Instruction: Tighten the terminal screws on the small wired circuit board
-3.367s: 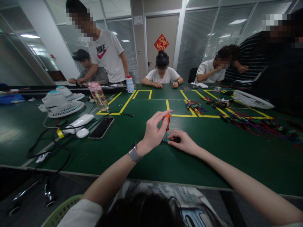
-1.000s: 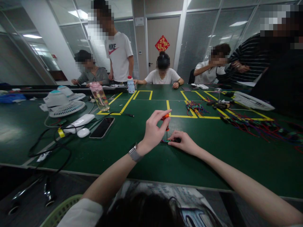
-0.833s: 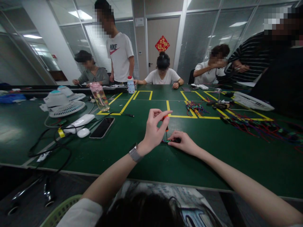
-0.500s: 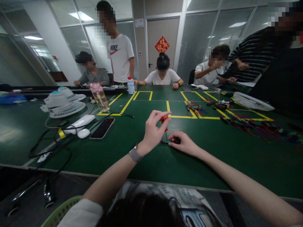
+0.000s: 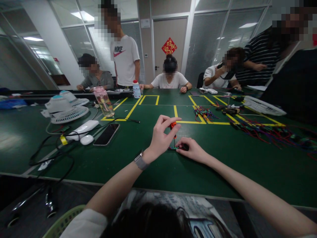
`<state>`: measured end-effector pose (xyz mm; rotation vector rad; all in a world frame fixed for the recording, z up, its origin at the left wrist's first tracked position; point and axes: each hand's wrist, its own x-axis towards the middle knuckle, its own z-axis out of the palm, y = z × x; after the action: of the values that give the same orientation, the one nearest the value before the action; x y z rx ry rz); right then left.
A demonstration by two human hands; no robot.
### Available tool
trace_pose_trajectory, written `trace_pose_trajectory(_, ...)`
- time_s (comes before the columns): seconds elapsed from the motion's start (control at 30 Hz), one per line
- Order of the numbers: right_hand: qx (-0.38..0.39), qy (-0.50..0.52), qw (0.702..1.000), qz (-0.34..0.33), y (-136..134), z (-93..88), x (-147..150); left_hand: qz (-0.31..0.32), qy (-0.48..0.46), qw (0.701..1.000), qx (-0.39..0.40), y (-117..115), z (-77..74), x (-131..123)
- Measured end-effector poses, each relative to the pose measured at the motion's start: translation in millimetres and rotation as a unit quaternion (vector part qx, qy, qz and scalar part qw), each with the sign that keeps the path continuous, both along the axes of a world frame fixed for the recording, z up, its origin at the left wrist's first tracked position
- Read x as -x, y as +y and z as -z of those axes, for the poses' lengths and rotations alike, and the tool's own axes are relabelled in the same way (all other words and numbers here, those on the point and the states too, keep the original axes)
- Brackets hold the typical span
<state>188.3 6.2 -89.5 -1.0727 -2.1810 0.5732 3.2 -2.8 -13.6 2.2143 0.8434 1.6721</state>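
An orange-handled screwdriver [image 5: 174,127] stands upright, its handle between the thumb and fingers of my left hand [image 5: 162,134]. The thin shaft runs down to a small green circuit board [image 5: 172,148] lying flat on the table. My right hand [image 5: 192,149] rests on the table and pinches the right end of that board between thumb and fingers. Something dark under the right fingers is mostly hidden. A watch with a grey band [image 5: 141,160] is on my left wrist.
Left on the green table [image 5: 138,150] lie a phone [image 5: 106,134], a white case [image 5: 87,140], cables, fans [image 5: 66,110] and a pink-lidded bottle [image 5: 104,102]. To the right are wired boards [image 5: 267,132] and a white fan part [image 5: 264,106]. Several people are across the table.
My left fingers and the screwdriver handle have shifted slightly, with the handle turned a little. My right hand and the board stay in place. On the far right, the people have moved somewhat.
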Motion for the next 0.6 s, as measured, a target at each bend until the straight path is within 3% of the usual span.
trace_pose_trajectory(0.17, -0.001, 0.002, 1.000, 0.001, -0.4, -0.3, 0.2, 0.047, -0.016, 0.999, 0.011, 1.4, 1.7, -1.1)
trace_pose_trajectory(0.4, -0.003, 0.008, 1.000, -0.005, -0.5, 0.1, 0.3, 0.004, 0.002, 1.000, -0.001, 0.2, 0.1, -0.2)
trace_pose_trajectory(0.6, -0.003, 0.006, 1.000, -0.005, -0.3, -0.2, 0.1, 0.051, -0.011, 0.999, 0.017, 1.7, 1.6, -0.5)
